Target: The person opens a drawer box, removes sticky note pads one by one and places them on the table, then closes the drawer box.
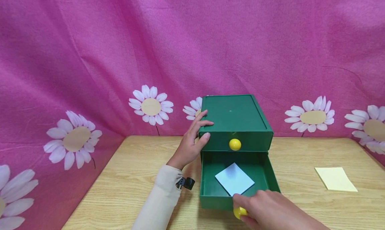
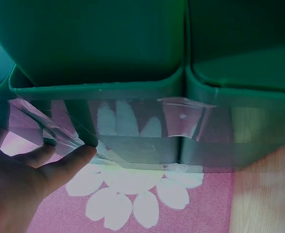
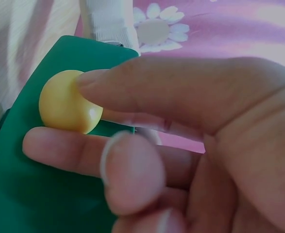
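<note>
A green drawer unit (image 1: pixel 231 113) with two drawers stands on the table. Its lower drawer (image 1: pixel 216 201) is pulled out, and a pale blue square pad of notes (image 1: pixel 234 178) lies inside, turned at an angle. The upper drawer (image 1: pixel 252 141) is closed, with a yellow knob (image 1: pixel 235 144) on its front. My left hand (image 1: pixel 190 144) rests with spread, fairly straight fingers against the unit's left side and top edge. With thumb and fingers, my right hand (image 1: pixel 267 206) pinches the lower drawer's yellow knob (image 3: pixel 64 104).
On the wooden table (image 1: pixel 132 176), a pale yellow square pad of notes (image 1: pixel 336 179) lies to the right of the unit. A pink cloth (image 1: pixel 192 39) printed with large daisies hangs behind and along the left side.
</note>
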`<state>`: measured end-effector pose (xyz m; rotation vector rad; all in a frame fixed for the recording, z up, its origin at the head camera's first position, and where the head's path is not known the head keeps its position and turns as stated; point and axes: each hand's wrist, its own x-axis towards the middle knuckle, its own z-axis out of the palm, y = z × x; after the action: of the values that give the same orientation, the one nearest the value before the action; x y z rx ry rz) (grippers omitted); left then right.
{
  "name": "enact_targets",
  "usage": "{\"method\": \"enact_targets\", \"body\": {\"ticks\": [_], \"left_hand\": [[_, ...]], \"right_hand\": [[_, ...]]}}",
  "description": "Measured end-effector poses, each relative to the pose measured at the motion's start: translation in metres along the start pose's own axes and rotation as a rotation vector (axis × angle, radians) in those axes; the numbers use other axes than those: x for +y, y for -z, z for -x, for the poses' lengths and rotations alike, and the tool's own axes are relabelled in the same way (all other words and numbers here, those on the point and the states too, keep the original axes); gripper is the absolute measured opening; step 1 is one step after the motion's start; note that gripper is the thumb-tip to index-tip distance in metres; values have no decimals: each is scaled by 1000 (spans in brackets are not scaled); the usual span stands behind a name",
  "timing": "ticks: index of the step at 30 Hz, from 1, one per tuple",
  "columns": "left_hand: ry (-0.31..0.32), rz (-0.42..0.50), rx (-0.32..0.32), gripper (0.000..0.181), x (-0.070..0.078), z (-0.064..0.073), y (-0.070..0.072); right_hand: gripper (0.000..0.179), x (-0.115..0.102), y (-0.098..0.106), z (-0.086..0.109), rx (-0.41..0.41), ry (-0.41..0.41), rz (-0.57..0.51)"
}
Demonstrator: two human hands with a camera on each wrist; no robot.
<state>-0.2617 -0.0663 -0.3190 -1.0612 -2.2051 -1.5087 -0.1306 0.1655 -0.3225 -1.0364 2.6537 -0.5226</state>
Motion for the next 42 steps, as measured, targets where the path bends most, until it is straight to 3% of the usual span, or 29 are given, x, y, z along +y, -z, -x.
{"method": "enact_targets", "body": {"ticks": [5, 42], "left_hand": [[3, -7, -4, 36, 9, 1, 2], [4, -7, -10, 37, 9, 1, 2]], "right_hand": [[18, -2, -1, 1, -21, -16, -21], [19, -8, -5, 7, -47, -27, -13]]}}
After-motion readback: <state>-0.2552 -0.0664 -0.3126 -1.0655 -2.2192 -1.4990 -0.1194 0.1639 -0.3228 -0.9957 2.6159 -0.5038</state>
